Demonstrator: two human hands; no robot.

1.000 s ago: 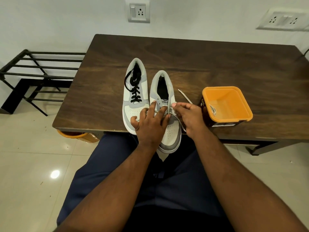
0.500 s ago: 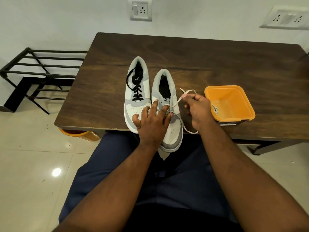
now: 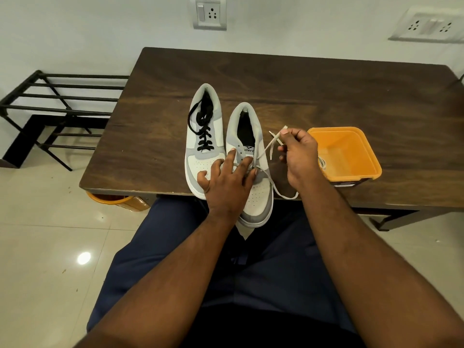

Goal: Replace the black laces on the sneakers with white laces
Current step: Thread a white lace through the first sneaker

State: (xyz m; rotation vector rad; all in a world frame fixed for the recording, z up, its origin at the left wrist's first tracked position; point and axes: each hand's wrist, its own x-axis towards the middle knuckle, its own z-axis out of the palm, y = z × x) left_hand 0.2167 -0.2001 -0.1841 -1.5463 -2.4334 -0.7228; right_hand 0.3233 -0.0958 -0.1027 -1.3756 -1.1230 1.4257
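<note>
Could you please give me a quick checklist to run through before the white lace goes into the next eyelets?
1. Right shoe steadied: ok, left hand presses on it.
2. White lace ends held: ok, right hand pinches both.
3. Lace through lowest eyelets: cannot tell, fingers cover them.
4. Lace ends even: cannot tell.
5. Left shoe relaced: not ok, black lace still in.
6. Spare lace ready: ok, one lies in the orange tub.

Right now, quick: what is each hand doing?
Left hand: open, fingers pressing on the right sneaker.
Right hand: pinching the white lace.
</note>
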